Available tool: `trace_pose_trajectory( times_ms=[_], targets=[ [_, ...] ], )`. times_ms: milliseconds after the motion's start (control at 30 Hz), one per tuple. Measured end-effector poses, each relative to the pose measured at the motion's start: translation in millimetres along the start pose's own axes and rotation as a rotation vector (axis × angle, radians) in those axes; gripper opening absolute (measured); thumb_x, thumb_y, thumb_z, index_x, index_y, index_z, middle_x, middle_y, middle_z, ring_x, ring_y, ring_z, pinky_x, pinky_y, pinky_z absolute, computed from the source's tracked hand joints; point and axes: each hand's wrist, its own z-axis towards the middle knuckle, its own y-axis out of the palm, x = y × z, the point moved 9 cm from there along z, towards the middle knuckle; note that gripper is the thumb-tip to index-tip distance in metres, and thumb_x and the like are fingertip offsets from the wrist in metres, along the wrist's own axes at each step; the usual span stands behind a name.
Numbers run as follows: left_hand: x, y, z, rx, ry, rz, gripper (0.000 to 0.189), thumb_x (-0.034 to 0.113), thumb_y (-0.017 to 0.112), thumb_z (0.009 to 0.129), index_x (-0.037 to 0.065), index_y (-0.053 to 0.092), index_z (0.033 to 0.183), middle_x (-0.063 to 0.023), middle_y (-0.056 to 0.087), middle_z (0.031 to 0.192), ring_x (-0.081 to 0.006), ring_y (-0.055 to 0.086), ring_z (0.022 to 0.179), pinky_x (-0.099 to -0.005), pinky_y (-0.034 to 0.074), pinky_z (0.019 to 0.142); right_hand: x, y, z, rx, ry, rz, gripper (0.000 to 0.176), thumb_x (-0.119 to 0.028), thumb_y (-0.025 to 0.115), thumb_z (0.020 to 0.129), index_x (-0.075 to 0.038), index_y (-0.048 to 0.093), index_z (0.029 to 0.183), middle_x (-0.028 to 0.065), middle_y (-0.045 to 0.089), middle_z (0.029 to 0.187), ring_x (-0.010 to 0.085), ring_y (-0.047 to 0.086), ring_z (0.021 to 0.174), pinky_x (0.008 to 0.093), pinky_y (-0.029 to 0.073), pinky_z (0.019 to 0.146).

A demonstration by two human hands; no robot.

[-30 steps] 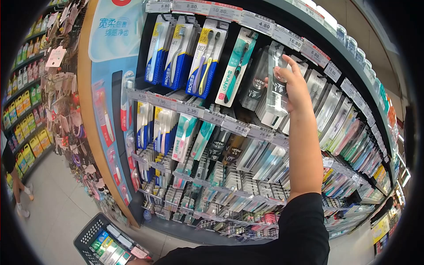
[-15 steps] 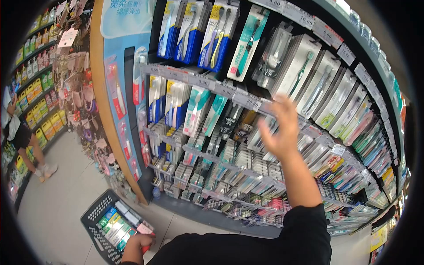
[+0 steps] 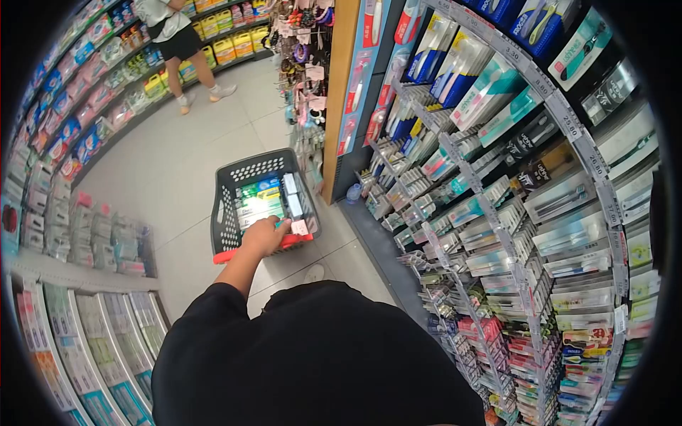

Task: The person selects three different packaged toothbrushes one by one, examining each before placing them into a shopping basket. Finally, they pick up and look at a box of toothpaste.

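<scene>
My left hand [image 3: 264, 236] is closed around the red handle [image 3: 295, 240] at the near end of a dark grey shopping basket [image 3: 226, 226]. Inside the basket lie several boxed goods: green, yellow and white boxes [image 3: 257, 201] on the left, and pale narrow boxes [image 3: 292, 193] along the right side. The fingertips are partly hidden over the load. My right hand is out of view.
A toothbrush rack [image 3: 526, 213] fills the right side, with a wooden post [image 3: 342, 85] and hanging accessories [image 3: 307, 71] beyond. Shelves of boxes [image 3: 85, 355] stand at left. Another person [image 3: 177, 42] stands farther down the tiled floor [image 3: 170, 170].
My view has swung left and down, bringing the basket to the centre. My right hand, raised open before the toothbrush rack earlier, has left the picture. The left hand stays at the basket.
</scene>
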Motion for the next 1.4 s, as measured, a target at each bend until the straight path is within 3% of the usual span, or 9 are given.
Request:
trace_pose_trajectory(
  times_ms=[133,367,533,733,833,1000,1100,1200,1400],
  targets=[
    [-32.5,-17.6,-34.2,0.111,-0.104,0.005,0.058,0.053,0.039,0.088,0.003,0.066,0.097,-0.0205,0.066,0.087,-0.0354,0.062,0.088,-0.0425,0.047,0.08,-16.2,-16.6,6.1,0.12,-0.03,-0.098,0.031,-0.022,0.062,0.08,-0.003,0.059,0.104,0.0165,0.058,0.102,0.0342,0.056,0.095,0.0399,0.045,0.083],
    [-84.9,-23.5,-65.1,0.185,-0.231,0.021,0.062,0.057,0.035,0.087,0.005,0.069,0.086,-0.0208,0.065,0.081,-0.0356,0.062,0.083,-0.0422,0.047,0.076,-83.2,-34.0,60.4,0.161,-0.406,-0.223,0.029,-0.02,0.062,0.079,-0.001,0.058,0.101,0.0167,0.058,0.099,0.0352,0.055,0.094,0.0404,0.045,0.081],
    [-92.8,-11.1,-52.4,0.029,-0.215,0.125,0.07,0.059,0.027,0.087,0.003,0.07,0.085,-0.0229,0.065,0.084,-0.037,0.062,0.087,-0.0431,0.047,0.079,-128.2,7.3,61.2,0.099,-0.456,-0.042,0.029,-0.02,0.061,0.08,-0.001,0.058,0.101,0.016,0.058,0.099,0.0347,0.055,0.093,0.0396,0.045,0.082],
    [-76.5,-3.0,-59.5,-0.205,-0.027,0.116,0.075,0.072,0.04,0.075,0.004,0.069,0.086,-0.021,0.065,0.083,-0.0352,0.062,0.085,-0.0412,0.048,0.075,-129.4,54.0,63.8,-0.079,-0.341,0.021,0.029,-0.019,0.061,0.081,-0.001,0.058,0.103,0.016,0.058,0.101,0.0339,0.055,0.095,0.0391,0.044,0.084],
    [-68.4,3.2,-63.8,-0.337,0.125,0.136,0.07,0.072,0.053,0.068,0.005,0.068,0.083,-0.02,0.065,0.08,-0.0346,0.062,0.082,-0.0403,0.048,0.072,-170.4,36.3,77.6,0.077,-0.392,-0.128,0.032,-0.02,0.061,0.08,-0.001,0.057,0.106,0.017,0.057,0.103,0.0341,0.054,0.098,0.039,0.043,0.086],
    [-66.5,16.5,-66.1,-0.414,0.287,-0.067,0.041,0.042,0.068,0.069,0.004,0.062,0.083,-0.0186,0.063,0.077,-0.0356,0.061,0.077,-0.0416,0.047,0.071,-279.5,29.2,130.8,0.215,-0.576,-0.204,0.054,-0.023,0.069,0.073,-0.003,0.05,0.119,0.0155,0.051,0.12,0.0343,0.045,0.114,0.0415,0.037,0.095],
    [-79.9,26.0,-67.5,-0.465,0.344,-0.181,0.033,0.031,0.069,0.069,0.005,0.06,0.087,-0.0191,0.063,0.079,-0.0363,0.061,0.079,-0.0411,0.047,0.07,-311.2,59.9,168.8,0.064,-0.701,-0.231,0.045,-0.03,0.067,0.075,-0.003,0.057,0.109,0.0153,0.056,0.114,0.0332,0.051,0.108,0.0408,0.042,0.089],
    [-100.3,29.6,-73.1,-0.55,0.338,-0.258,0.029,0.026,0.069,0.071,0.005,0.06,0.088,-0.0178,0.063,0.078,-0.0341,0.061,0.079,-0.0392,0.047,0.069,-304.0,123.7,193.2,-0.475,-0.411,-0.294,0.042,-0.036,0.066,0.074,-0.003,0.062,0.1,0.0158,0.062,0.098,0.0323,0.058,0.096,0.0412,0.046,0.081],
    [-131.6,17.8,-85.4,-0.733,0.074,-0.17,0.024,0.02,0.069,0.072,0.003,0.061,0.088,-0.0142,0.062,0.073,-0.0257,0.063,0.075,-0.0336,0.047,0.067,-319.6,216.3,178.0,-0.729,-0.476,-0.087,0.039,-0.039,0.056,0.08,-0.004,0.066,0.093,0.0191,0.065,0.091,0.0342,0.062,0.087,0.0437,0.048,0.074]
  ],
)
